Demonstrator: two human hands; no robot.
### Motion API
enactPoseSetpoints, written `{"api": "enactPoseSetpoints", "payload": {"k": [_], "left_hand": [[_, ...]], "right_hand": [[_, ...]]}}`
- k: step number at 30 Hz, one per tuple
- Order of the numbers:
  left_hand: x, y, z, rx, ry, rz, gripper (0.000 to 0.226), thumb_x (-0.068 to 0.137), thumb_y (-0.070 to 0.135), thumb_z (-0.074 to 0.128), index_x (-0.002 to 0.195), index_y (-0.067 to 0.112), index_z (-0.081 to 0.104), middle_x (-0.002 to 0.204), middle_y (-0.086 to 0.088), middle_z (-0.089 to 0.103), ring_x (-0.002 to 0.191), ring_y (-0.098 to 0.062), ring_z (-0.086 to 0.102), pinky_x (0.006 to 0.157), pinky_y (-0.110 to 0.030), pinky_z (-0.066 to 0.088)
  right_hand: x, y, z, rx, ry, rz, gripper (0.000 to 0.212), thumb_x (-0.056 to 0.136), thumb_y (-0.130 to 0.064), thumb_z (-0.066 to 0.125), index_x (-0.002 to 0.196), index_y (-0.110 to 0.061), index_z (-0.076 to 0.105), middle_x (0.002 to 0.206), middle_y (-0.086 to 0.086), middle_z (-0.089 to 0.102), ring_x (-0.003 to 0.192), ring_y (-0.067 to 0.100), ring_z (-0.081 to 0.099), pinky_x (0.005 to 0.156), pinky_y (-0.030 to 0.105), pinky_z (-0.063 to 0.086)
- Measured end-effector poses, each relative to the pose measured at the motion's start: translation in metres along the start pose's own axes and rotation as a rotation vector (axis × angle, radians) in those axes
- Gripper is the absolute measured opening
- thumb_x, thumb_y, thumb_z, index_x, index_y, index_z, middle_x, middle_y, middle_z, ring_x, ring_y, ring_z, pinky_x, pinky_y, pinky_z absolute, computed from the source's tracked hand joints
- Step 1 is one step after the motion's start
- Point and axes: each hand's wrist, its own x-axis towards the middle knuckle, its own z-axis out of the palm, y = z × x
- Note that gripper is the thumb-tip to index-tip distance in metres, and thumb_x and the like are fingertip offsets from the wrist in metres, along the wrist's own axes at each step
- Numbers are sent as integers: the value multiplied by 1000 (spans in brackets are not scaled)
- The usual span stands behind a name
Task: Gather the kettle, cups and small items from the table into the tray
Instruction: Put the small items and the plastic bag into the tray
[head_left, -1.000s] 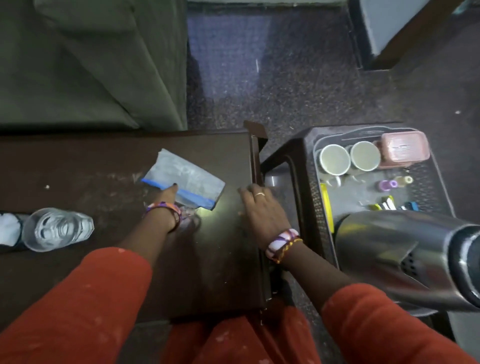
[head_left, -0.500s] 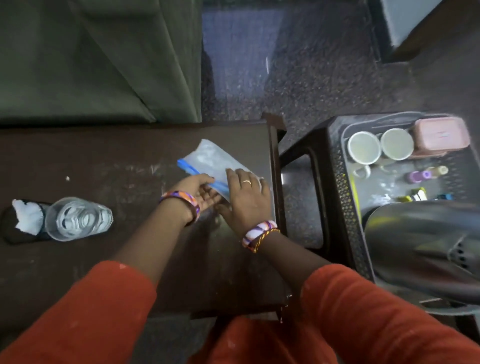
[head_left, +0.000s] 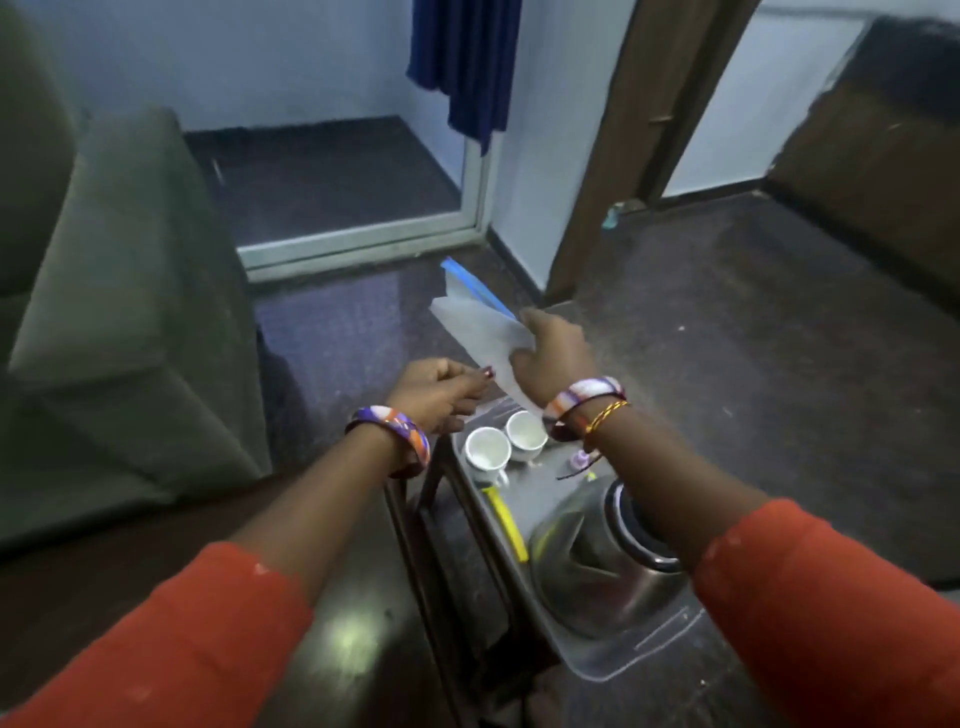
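Observation:
My right hand (head_left: 553, 358) grips a clear plastic bag with a blue strip (head_left: 478, 317) and holds it in the air above the far end of the grey tray (head_left: 597, 654). My left hand (head_left: 434, 389) is curled just left of the bag's lower edge; whether it touches the bag I cannot tell. In the tray stand two white cups (head_left: 487, 451) and a steel kettle (head_left: 597, 561) lying near me, with a yellow stick (head_left: 506, 522) along the left rim and a small purple item (head_left: 579, 460) beside my right wrist.
The dark table (head_left: 343, 639) is under my left arm, the tray's stand right beside it. A green sofa (head_left: 119, 312) fills the left. Dark floor stretches ahead to a glass door (head_left: 332, 176), a blue curtain (head_left: 462, 62) and a wooden door frame (head_left: 618, 130).
The plastic bag has been lifted off the table and carried right, over the tray. My view has swung up and right, so the glass on the table is out of sight.

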Motion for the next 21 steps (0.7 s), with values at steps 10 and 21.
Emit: {"api": "enactPoseSetpoints", "payload": {"k": [10,21], "left_hand": [[75,10,114,349,-161,-136,15,86,17,57,72,18,52,72,0,53,63,-8,47,59,-24,41],[121,-19,159,598,-216,-308,10,89,20,53,91,11,51,92,-10,46,83,-21,45,57,-23,39]], "right_hand": [[48,148,-70,-11,-209,119,34,90,-23,54,117,-3,59,121,19,61,111,34,57,88,34,45],[72,248,-55,37,-273,213,29,85,-6,51,112,2,60,115,24,63,107,38,59,84,34,46]]}}
